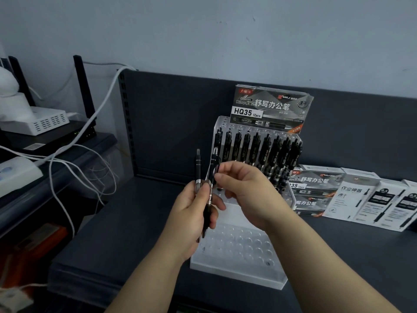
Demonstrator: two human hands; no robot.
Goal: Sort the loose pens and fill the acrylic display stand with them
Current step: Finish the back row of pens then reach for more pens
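The left hand (pixel 191 213) grips a bundle of black pens (pixel 198 172) upright, clicker ends up, with the thumb pressed across the barrels. At least two pens are visible; any others are hidden by the fingers. The right hand (pixel 246 193) pinches the upper barrel of the right-most pen (pixel 211 175) between thumb and forefinger. Both hands are above the left part of the acrylic display stand (pixel 237 273), which sits on the dark shelf (pixel 124 222).

Stand condition: the rear tiers hold racked pens (pixel 257 147), all black and standing clicker up. The front tiers show rows of open holes. A printed pen box (pixel 270 109) is propped at the top rear of the stand, and further cartons (pixel 361 195) lie on the shelf to the right.

Step in hand, as judged: separating one pen from the bundle for insertion. The stand appears partly filled, with the front rows outstanding.

The next move calls for the following:
1. Draw the pinched pen clear while the left hand retains the rest.
2. Keep the tip down and align it over a vacant hole in the next unfilled row.
3. Lower it straight, avoiding the adjacent racked pens.
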